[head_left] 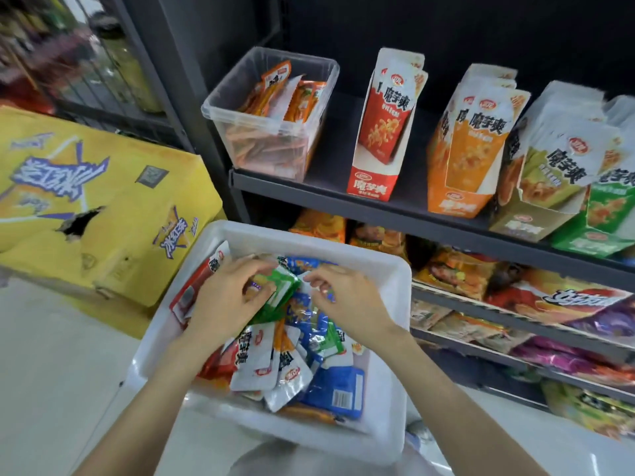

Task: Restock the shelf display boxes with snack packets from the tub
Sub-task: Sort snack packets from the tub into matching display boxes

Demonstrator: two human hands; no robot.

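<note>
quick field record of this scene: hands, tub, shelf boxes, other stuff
left hand: holds green packets over the tub
right hand: fingertips pinch at packets in the tub
tub: white, holds mixed red, blue, green, white packets
red box: top shelf, few packets
orange box: top shelf, packed
green box: top shelf, far right, packed
clear bin: top shelf, left, orange packets
yellow carton: on floor, left

Tub [391, 266]: white matt plastic, smooth. Snack packets [264, 365]: glossy crinkled foil-film. Bin [240, 108] at 11 o'clock: clear glossy plastic. Display boxes [369, 183]: printed card. Shelf [309, 187]: dark matt metal. Carton [103, 201] at 9 o'clock: yellow cardboard, torn.
</note>
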